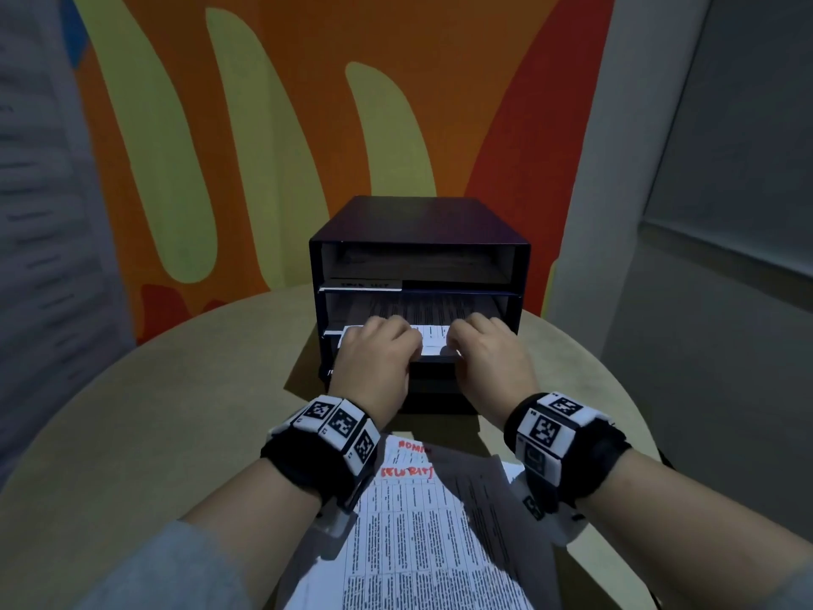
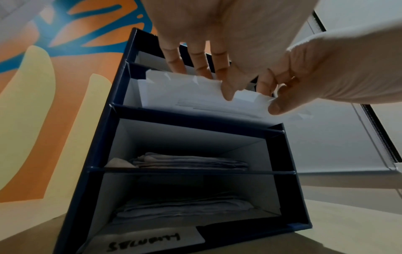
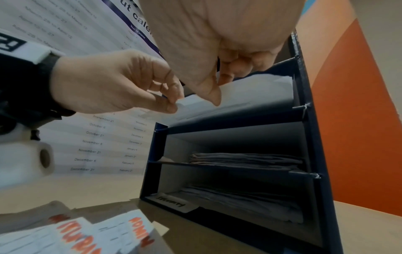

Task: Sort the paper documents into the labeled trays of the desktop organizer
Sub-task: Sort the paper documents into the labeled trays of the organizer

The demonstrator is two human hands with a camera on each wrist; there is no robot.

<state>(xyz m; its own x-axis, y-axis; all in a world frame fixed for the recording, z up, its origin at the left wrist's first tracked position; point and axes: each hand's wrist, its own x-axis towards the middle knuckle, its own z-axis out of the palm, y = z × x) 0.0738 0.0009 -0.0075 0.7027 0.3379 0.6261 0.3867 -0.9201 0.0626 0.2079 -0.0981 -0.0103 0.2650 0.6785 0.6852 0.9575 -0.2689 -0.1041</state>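
Note:
A dark blue desktop organizer with several stacked trays stands on the round table. Both hands hold one white paper sheet at the mouth of the second tray from the top, its far part inside the tray. My left hand pinches the sheet's left front edge, fingers on top and thumb beneath. My right hand pinches the right front edge. In the left wrist view the sheet lies over other white papers. The two lower trays hold paper stacks. The bottom tray bears a handwritten label.
A loose pile of printed documents with red handwriting lies on the beige table between my forearms, just in front of the organizer. A painted orange and yellow wall stands behind. A printed calendar poster hangs to the left.

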